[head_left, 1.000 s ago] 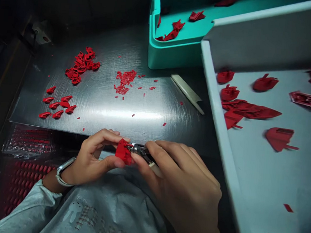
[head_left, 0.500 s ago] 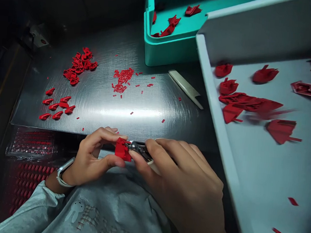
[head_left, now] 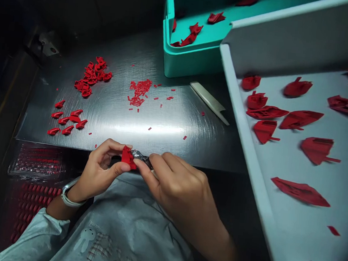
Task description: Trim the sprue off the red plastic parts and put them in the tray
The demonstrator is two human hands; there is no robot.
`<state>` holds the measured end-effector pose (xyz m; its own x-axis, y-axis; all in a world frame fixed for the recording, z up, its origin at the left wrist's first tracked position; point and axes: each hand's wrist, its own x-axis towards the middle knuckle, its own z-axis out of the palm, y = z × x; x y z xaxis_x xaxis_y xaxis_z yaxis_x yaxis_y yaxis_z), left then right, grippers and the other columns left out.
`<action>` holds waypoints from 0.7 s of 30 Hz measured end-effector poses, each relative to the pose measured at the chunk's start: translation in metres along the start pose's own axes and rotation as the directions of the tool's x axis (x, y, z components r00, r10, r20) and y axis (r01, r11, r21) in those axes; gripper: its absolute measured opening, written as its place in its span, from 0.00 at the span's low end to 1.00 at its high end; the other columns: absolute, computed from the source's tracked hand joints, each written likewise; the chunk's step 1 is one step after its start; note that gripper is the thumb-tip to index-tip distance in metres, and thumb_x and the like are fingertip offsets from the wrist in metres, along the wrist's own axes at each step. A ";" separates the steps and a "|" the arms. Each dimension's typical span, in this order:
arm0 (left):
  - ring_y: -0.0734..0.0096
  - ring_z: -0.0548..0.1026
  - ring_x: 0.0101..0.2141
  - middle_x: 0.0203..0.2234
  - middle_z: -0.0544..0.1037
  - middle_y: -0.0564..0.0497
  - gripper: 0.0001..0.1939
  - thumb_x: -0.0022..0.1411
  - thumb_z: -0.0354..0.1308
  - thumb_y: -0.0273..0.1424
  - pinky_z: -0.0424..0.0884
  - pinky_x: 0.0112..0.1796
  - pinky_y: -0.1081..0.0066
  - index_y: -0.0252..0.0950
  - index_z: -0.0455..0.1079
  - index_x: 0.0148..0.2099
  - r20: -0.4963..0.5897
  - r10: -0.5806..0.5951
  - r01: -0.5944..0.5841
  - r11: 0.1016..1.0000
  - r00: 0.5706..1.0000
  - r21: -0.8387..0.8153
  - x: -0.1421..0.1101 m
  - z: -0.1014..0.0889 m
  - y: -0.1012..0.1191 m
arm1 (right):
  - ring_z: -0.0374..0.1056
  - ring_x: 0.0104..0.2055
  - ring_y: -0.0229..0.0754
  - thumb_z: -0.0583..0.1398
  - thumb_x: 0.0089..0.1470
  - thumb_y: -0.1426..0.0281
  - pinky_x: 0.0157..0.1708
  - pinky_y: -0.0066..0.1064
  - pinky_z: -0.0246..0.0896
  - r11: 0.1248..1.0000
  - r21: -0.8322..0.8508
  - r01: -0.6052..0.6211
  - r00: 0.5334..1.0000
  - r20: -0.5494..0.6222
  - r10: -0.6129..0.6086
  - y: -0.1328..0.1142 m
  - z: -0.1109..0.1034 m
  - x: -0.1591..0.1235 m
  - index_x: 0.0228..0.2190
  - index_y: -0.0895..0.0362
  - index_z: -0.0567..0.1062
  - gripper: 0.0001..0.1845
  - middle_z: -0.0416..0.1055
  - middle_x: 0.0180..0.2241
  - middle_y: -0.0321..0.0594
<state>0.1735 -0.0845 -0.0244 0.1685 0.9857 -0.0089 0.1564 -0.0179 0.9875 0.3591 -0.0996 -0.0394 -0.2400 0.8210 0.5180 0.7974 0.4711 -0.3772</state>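
My left hand [head_left: 100,171] pinches a small red plastic part [head_left: 127,158] between thumb and fingers, just in front of the steel table's near edge. My right hand [head_left: 177,185] is closed round a small metal cutting tool [head_left: 140,157] whose tip touches the red part. On the steel table [head_left: 163,117] lie a heap of red parts [head_left: 92,76] at the far left, a row of trimmed red pieces [head_left: 68,120] near the left edge, and a scatter of tiny red offcuts [head_left: 139,91] in the middle.
A pale grey tray [head_left: 240,123] at the right holds several larger red moulded pieces [head_left: 298,118]. A teal bin [head_left: 194,55] with red parts stands at the back. A pale flat blade [head_left: 209,102] lies on the table. Clear blister trays [head_left: 35,162] sit lower left.
Both hands with the part and tool have shifted slightly left and away from me. The view has moved, and a further red piece now shows lower in the grey tray.
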 end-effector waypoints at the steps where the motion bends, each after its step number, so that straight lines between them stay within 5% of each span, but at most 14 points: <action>1: 0.66 0.84 0.36 0.36 0.85 0.47 0.20 0.60 0.72 0.49 0.80 0.40 0.71 0.37 0.77 0.40 -0.004 -0.009 0.009 1.000 1.000 0.028 -0.001 -0.004 -0.002 | 0.63 0.19 0.40 0.51 0.76 0.62 0.23 0.36 0.53 1.000 0.028 0.006 1.000 0.009 -0.007 0.000 0.005 0.000 0.23 0.56 0.74 0.30 0.66 0.19 0.36; 6: 0.63 0.84 0.38 0.38 0.86 0.47 0.16 0.69 0.65 0.46 0.78 0.42 0.65 0.39 0.79 0.47 -0.055 0.121 -0.084 0.891 0.991 0.445 -0.005 -0.048 -0.011 | 0.66 0.20 0.36 0.49 0.78 0.60 0.24 0.29 0.57 0.929 0.362 -0.080 0.995 0.089 0.051 0.003 0.020 0.009 0.26 0.56 0.74 0.29 0.70 0.20 0.34; 9: 0.54 0.81 0.44 0.43 0.86 0.43 0.13 0.73 0.60 0.37 0.72 0.52 0.51 0.40 0.80 0.53 -0.104 0.218 -0.025 0.518 0.970 0.855 -0.002 -0.084 -0.014 | 0.61 0.18 0.35 0.52 0.75 0.62 0.22 0.29 0.55 0.890 0.423 -0.172 0.985 0.080 0.152 0.008 0.020 0.014 0.25 0.54 0.72 0.25 0.69 0.20 0.32; 11: 0.48 0.79 0.45 0.45 0.85 0.41 0.14 0.74 0.57 0.33 0.68 0.53 0.44 0.42 0.80 0.57 -0.109 0.151 0.072 0.233 0.982 0.970 0.001 -0.099 -0.014 | 0.59 0.17 0.35 0.54 0.74 0.62 0.21 0.29 0.53 0.886 0.421 -0.195 0.981 0.086 0.175 0.011 0.020 0.016 0.24 0.53 0.71 0.24 0.68 0.19 0.31; 13: 0.45 0.77 0.46 0.47 0.84 0.39 0.17 0.74 0.55 0.31 0.68 0.51 0.43 0.44 0.78 0.60 -0.123 0.060 0.120 0.056 0.991 0.991 0.005 -0.106 -0.012 | 0.61 0.17 0.35 0.54 0.74 0.61 0.21 0.28 0.55 0.888 0.419 -0.189 0.982 0.097 0.164 0.013 0.021 0.015 0.24 0.53 0.72 0.24 0.68 0.18 0.31; 16: 0.41 0.75 0.49 0.52 0.82 0.37 0.20 0.73 0.57 0.30 0.68 0.50 0.43 0.43 0.75 0.64 -0.133 -0.003 0.133 -0.008 0.991 0.991 0.009 -0.109 -0.005 | 0.63 0.18 0.36 0.55 0.74 0.60 0.21 0.28 0.57 0.891 0.415 -0.187 0.981 0.124 0.148 0.014 0.021 0.010 0.25 0.54 0.72 0.24 0.69 0.19 0.32; 21: 0.40 0.75 0.51 0.53 0.81 0.38 0.17 0.72 0.60 0.36 0.69 0.48 0.49 0.41 0.76 0.61 -0.137 0.004 0.135 0.119 0.991 0.984 0.033 -0.113 0.013 | 0.60 0.16 0.36 0.55 0.73 0.59 0.19 0.28 0.55 0.894 0.399 -0.206 0.977 0.130 0.167 0.019 0.015 0.004 0.25 0.53 0.72 0.24 0.66 0.17 0.31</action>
<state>0.0708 -0.0330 0.0064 0.0345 0.9993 0.0170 0.9987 -0.0338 -0.0387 0.3647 -0.0826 -0.0558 -0.1732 0.9231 0.3432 0.5410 0.3804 -0.7501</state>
